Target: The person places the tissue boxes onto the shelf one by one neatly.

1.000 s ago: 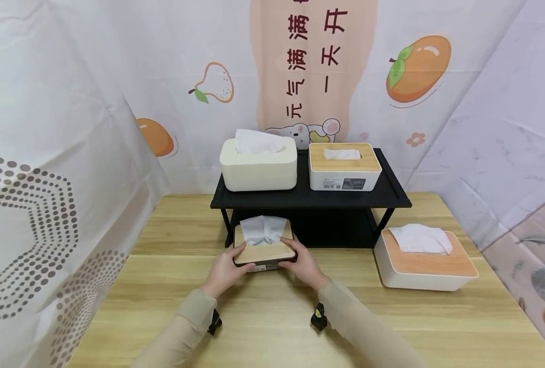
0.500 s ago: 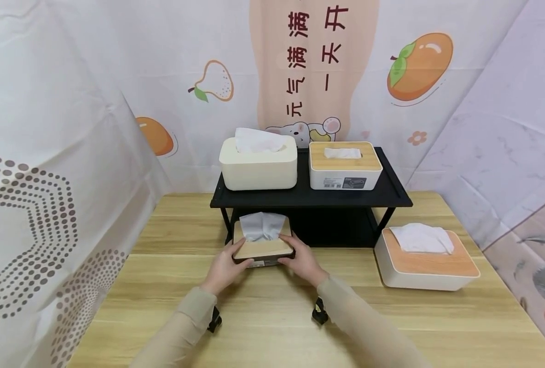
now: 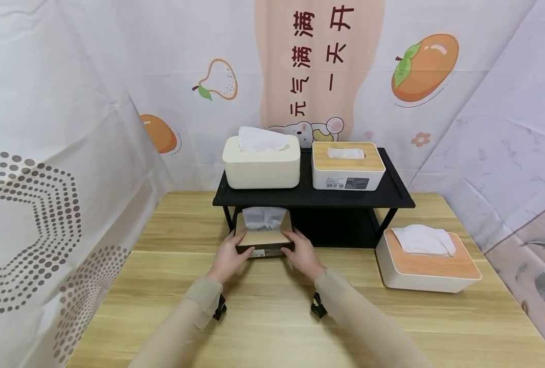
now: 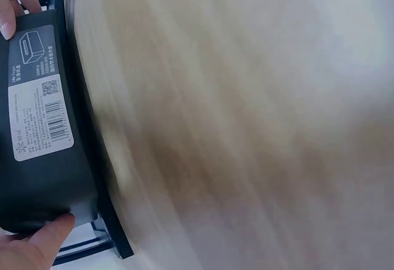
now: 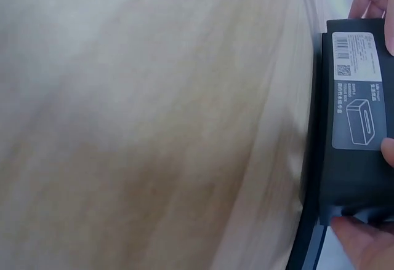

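A fruit-printed cloth (image 3: 240, 46) hangs behind the wood-grain table (image 3: 272, 306), a dotted cloth (image 3: 61, 194) at left.

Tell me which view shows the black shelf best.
The head view: both levels of the black shelf show, though tissue boxes cover parts. Each wrist view catches only dark edge pieces beside the held box.

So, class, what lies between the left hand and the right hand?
A black tissue box, a tissue poking up; the head view shows the left hand and right hand gripping it.

A rack (image 3: 305, 198) and orange-topped box (image 3: 426, 280) were borne by the table (image 3: 272, 322). Atop the rack (black), two boxes (image 3: 262, 174) were carried.
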`<state>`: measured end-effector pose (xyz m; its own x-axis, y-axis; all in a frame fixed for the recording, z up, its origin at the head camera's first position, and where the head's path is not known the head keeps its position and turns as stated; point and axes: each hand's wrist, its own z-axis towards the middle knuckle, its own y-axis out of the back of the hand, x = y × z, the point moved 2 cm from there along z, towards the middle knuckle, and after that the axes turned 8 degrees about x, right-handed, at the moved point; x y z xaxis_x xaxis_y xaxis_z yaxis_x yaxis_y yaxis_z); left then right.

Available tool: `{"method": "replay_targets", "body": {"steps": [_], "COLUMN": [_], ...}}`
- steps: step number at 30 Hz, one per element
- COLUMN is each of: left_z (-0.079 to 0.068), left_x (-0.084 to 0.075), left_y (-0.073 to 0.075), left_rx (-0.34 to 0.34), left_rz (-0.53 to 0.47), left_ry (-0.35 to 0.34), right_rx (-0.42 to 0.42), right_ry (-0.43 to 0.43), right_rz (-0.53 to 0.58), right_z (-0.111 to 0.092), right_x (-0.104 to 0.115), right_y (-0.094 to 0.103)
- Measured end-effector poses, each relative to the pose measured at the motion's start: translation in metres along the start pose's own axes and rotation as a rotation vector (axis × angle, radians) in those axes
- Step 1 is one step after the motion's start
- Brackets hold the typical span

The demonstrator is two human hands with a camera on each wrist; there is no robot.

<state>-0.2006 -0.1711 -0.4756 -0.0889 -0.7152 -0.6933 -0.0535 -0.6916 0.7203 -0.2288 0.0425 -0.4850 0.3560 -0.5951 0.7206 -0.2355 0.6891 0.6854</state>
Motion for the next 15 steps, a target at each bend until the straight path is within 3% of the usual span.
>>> {"method": "replay_targets", "body": {"steps": [8,15], "left_z": [0.013,-0.001], "left_x": [-0.006,-0.011], "left_y": [0.001,0.006], "left_rx": [0.019,-0.026], "left_rz": [0.047,0.128], "left_ry": [0.026,-0.077], "right_rx": [-0.032,-0.072], "right_ry": [-0.05,0.093], "right_rz": [-0.118,-0.293], "right_z": [0.005,-0.006], "right_x": [0.004,0.014], "right_y": [0.006,0.015]}}
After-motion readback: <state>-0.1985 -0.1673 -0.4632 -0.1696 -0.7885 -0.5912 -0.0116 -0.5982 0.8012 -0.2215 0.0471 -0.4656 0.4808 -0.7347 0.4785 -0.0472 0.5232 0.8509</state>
